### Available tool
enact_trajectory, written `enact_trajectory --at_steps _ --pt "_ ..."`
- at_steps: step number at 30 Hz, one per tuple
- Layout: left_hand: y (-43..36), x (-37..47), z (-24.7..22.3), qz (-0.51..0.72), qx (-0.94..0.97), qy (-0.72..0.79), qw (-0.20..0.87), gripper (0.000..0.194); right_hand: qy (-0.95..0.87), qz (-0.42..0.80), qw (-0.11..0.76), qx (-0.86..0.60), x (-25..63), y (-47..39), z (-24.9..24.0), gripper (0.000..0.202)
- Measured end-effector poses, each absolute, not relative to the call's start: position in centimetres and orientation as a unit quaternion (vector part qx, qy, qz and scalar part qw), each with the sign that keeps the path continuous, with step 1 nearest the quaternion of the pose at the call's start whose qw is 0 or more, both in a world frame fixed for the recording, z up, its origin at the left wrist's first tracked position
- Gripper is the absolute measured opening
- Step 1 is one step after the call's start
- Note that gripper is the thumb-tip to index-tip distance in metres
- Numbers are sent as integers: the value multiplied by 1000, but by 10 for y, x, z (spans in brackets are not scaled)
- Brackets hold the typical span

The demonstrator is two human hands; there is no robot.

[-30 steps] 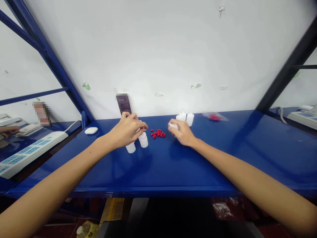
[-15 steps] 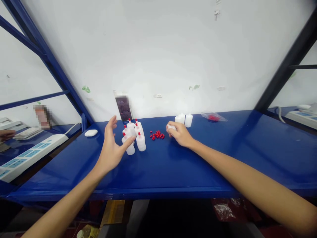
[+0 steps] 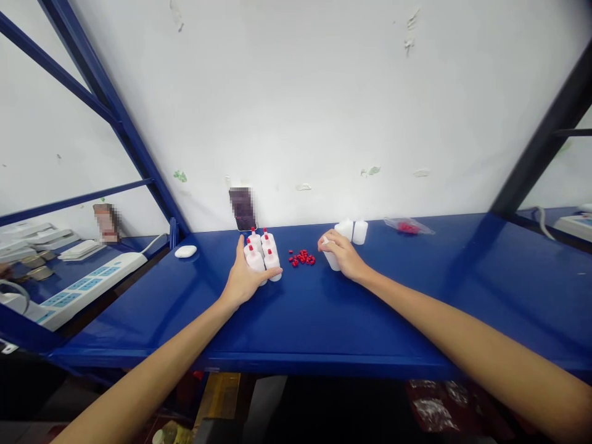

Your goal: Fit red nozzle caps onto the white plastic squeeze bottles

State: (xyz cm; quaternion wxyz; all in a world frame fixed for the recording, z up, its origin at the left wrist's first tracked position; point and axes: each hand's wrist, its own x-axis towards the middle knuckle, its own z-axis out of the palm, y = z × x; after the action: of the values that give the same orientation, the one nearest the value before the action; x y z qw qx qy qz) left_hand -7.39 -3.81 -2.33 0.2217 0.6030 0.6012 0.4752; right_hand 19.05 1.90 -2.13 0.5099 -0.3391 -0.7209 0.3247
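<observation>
Several white squeeze bottles point(image 3: 254, 261) with small red tips stand bunched together on the left of the blue tabletop. My left hand point(image 3: 241, 274) is wrapped round this bunch, fingers along its left side and thumb across the front bottles. In my right hand point(image 3: 345, 254) is a white bottle point(image 3: 332, 262), slightly tilted, its top partly hidden by the fingers; I see no red on it. Small red caps point(image 3: 303, 258) lie in a loose pile between my hands. Behind my right hand stand more white bottles point(image 3: 360, 232) with no red tips.
A clear bag with red caps point(image 3: 407, 228) lies at the back right. A phone point(image 3: 243, 209) leans on the wall. A white oval case point(image 3: 185, 251) rests at the left. Past the blue frame point(image 3: 134, 148) are a power strip point(image 3: 87, 287) and part of another person's hand.
My left hand has closed in round the red-tipped bottles, which now stand closer together. My right hand has turned, showing more of its bottle. The view has shifted slightly.
</observation>
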Motion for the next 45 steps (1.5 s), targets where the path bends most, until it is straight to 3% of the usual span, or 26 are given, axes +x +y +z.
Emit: enact_trajectory --at_steps 17,21,25,29,33,38,41,45 --pt "35 -99 -6 401 744 480 234 122 -700 424 475 -323 189 12 -14 15" --pt "41 -108 -6 547 670 426 265 88 -688 473 465 -294 188 10 -13 12" --pt "38 -109 17 705 590 365 147 53 -675 500 461 -286 188 8 -13 9" --pt "26 -96 49 755 570 322 28 28 -670 500 466 -290 189 9 -14 9" --pt "-3 -67 44 633 704 308 -91 16 -669 502 458 -300 187 12 -16 9" --pt "-44 -14 10 266 944 7 -194 8 -667 496 469 -297 186 13 -17 8" --pt "-50 3 3 211 959 -14 -189 8 -662 484 476 -319 187 10 -16 9" --pt "-33 -4 0 258 956 73 -121 12 -666 455 478 -349 192 9 -14 26"
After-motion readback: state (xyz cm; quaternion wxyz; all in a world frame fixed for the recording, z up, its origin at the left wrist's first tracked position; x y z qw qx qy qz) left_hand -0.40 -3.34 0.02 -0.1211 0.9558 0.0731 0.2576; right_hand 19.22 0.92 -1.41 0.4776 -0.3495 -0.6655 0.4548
